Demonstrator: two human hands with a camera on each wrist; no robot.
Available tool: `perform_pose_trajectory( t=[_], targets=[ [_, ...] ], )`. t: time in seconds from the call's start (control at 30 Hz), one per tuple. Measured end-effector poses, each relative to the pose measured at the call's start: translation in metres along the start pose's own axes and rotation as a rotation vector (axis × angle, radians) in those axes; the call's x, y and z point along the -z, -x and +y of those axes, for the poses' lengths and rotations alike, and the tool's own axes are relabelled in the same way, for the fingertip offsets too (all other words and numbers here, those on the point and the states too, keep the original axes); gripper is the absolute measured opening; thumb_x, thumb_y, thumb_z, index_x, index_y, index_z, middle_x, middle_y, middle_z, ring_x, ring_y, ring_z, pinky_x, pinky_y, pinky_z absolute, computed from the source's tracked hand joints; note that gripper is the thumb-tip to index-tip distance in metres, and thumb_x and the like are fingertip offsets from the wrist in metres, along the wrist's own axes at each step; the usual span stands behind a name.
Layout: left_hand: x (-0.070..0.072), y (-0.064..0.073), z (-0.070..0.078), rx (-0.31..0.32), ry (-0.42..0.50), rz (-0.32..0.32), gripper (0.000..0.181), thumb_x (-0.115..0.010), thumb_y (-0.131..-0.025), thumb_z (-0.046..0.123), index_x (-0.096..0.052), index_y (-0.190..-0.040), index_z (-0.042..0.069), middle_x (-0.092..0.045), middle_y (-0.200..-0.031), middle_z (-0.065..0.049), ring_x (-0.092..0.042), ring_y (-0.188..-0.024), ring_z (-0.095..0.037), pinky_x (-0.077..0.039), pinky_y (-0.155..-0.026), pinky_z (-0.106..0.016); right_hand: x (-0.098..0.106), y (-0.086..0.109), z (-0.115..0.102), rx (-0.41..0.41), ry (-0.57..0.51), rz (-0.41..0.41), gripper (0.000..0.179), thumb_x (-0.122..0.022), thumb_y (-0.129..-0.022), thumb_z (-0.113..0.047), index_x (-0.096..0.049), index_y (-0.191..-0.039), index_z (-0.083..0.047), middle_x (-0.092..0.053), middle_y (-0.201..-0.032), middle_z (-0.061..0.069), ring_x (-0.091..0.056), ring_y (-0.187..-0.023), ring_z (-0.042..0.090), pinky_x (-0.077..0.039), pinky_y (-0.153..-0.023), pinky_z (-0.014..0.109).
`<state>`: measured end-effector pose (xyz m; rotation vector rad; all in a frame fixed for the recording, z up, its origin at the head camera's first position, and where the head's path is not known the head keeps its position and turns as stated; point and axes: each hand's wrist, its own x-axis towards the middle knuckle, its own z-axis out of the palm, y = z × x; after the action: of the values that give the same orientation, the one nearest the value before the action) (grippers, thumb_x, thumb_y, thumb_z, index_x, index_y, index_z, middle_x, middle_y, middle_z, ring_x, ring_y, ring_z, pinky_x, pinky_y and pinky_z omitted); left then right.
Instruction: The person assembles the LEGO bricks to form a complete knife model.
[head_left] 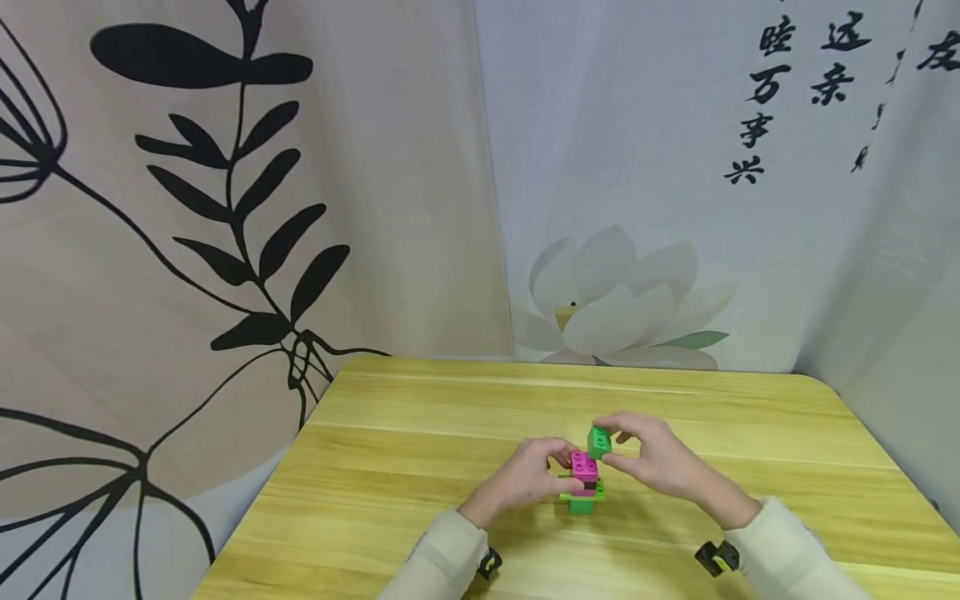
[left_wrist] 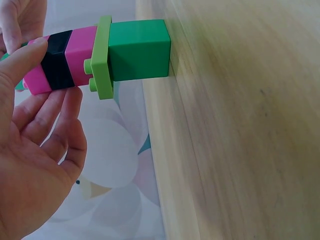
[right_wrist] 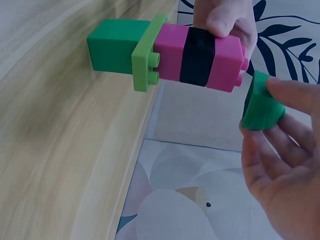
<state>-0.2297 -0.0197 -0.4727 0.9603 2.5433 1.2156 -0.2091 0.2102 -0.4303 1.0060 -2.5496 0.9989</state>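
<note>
A toy-brick tower stands on the table. From the bottom it has a green brick [right_wrist: 117, 45], a wider lime plate [left_wrist: 103, 60], a pink brick [right_wrist: 168, 52], a black brick [right_wrist: 197, 56] and a pink brick [right_wrist: 225, 62] with studs at the top. My left hand [head_left: 523, 477] grips its upper part from the left, thumb on one side and fingers on the other. Beside the tower's top, my right hand [head_left: 658, 454] pinches a green brick with a sloped side [right_wrist: 264, 104] between thumb and fingers. In the right wrist view, a small gap separates this brick from the top studs.
The wooden table [head_left: 360, 517] spreads around the tower, its far edge close to a printed curtain [head_left: 405, 208]. Each sleeve carries a small dark device near the wrist, one at the left [head_left: 490, 563] and one at the right [head_left: 717, 557].
</note>
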Motion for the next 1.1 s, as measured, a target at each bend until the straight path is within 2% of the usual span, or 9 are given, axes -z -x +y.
perform_pose_trajectory(
  t=[0.2,0.43,0.8,1.1],
  targets=[
    [0.001,0.0,0.0,0.006,-0.009,-0.006,0.033,-0.075,-0.08,0.033,-0.066,-0.109,0.019,-0.061,-0.089,0.018,-0.06,-0.086,-0.009,-0.045,-0.066,-0.02,-0.005,-0.001,-0.001,0.044,-0.024,-0.018,0.043,-0.076,-0.078,-0.004,-0.061,-0.118,-0.005,-0.064,-0.112,0.003,-0.06,-0.094,0.012,-0.053,-0.074,0.033],
    [0.001,-0.001,0.0,-0.001,-0.01,-0.008,0.027,-0.075,-0.081,0.034,-0.066,-0.104,0.023,-0.061,-0.088,0.018,-0.06,-0.086,-0.008,-0.045,-0.066,-0.02,-0.01,-0.003,-0.002,0.099,-0.062,-0.028,0.041,-0.075,-0.078,-0.002,-0.062,-0.117,-0.005,-0.064,-0.108,0.001,-0.06,-0.093,0.013,-0.053,-0.073,0.031],
    [0.0,-0.001,-0.003,-0.006,-0.012,-0.01,0.022,-0.075,-0.081,0.034,-0.066,-0.099,0.025,-0.061,-0.086,0.02,-0.059,-0.084,-0.006,-0.044,-0.066,-0.02,-0.015,-0.004,-0.006,0.027,-0.064,-0.06,0.041,-0.075,-0.08,-0.009,-0.06,-0.119,-0.005,-0.064,-0.113,0.004,-0.06,-0.096,0.012,-0.052,-0.075,0.032],
    [-0.001,-0.001,-0.003,0.009,0.014,-0.007,0.023,-0.075,-0.081,0.032,-0.066,-0.1,0.025,-0.061,-0.086,0.019,-0.059,-0.085,-0.009,-0.044,-0.064,-0.02,-0.021,0.0,-0.003,0.072,-0.074,-0.025,0.042,-0.076,-0.08,-0.01,-0.06,-0.119,-0.008,-0.064,-0.113,0.002,-0.061,-0.092,0.01,-0.052,-0.072,0.03]
  ],
)
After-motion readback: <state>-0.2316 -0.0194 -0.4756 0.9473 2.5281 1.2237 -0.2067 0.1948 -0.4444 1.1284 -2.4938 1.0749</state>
